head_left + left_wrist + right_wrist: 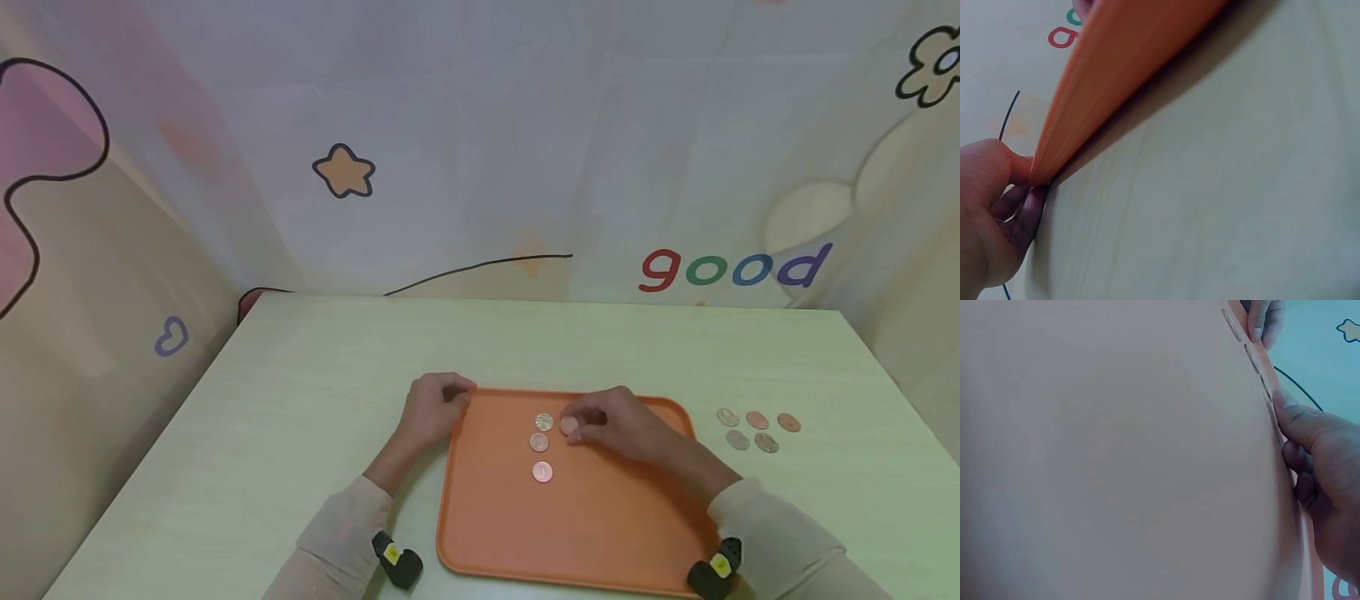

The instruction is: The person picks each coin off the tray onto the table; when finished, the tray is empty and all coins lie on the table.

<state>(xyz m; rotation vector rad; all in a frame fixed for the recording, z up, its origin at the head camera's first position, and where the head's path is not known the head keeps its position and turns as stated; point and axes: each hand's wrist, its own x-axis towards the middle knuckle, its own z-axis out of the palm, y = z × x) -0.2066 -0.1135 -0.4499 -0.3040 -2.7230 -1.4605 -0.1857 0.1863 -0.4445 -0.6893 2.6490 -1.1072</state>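
An orange tray (600, 525) lies on the table. At its far left corner my left hand (435, 406) pinches the rim, thumb on one side and fingers on the other in the left wrist view (997, 206). Over the tray's far part, my right hand (626, 425) holds a coin (569, 426) between thumb and fingers. Whether that coin touches the tray I cannot tell. Just left of it, a silvery coin (543, 422), a second coin (538, 442) and a pinkish coin (542, 472) lie in a rough column on the tray.
On the table right of the tray lie several loose coins, among them a coppery coin (789, 422) and a silvery coin (737, 440). A pale table (262, 467) surrounds the tray. Behind it hangs a printed cloth (480, 167).
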